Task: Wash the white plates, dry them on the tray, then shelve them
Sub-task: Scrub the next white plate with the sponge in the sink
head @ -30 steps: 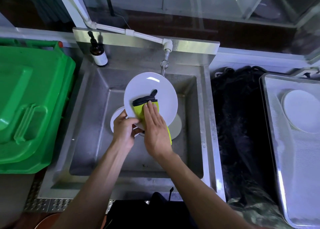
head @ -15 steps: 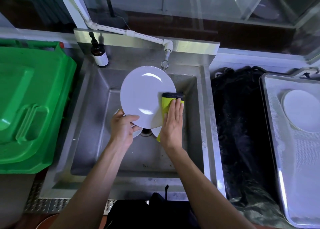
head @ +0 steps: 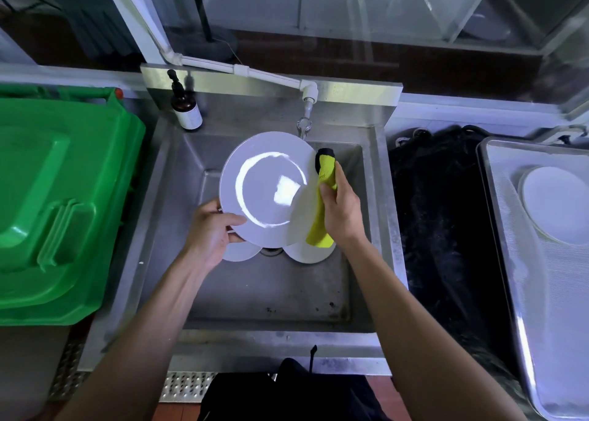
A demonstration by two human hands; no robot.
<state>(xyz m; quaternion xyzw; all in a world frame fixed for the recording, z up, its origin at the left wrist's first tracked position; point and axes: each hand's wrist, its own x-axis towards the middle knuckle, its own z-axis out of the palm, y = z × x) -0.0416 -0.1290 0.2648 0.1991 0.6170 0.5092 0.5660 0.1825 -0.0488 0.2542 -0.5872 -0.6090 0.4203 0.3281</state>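
Over the steel sink (head: 178,216) I have the left hand (head: 210,232) pinching the lower left rim of a white plate (head: 264,188), thumb on its face and fingers curled behind, so it hangs tilted above the basin. My right hand (head: 342,211) is wrapped around a folded yellow-green cloth (head: 322,203) and presses it against the plate's right edge.

What worries me is that one-sided pinch: a wet rim is slippery, and a hard sideways wipe from the cloth could twist the plate out of my fingers and drop it onto the two plates lying below, where it could chip (or worse). Pushing too far right could also knock it against the tap (head: 307,114) just behind it.

As for what holds what, the sink contains a left plate (head: 240,251) and a right plate (head: 306,255) on either side of the drain, both partly hidden. Well to the right, the metal tray (head: 510,261) carries one plate (head: 557,203) lying flat. A brown pump bottle (head: 186,109) stands on the sink's back left corner, and a green bin (head: 60,197) sits closed at left.
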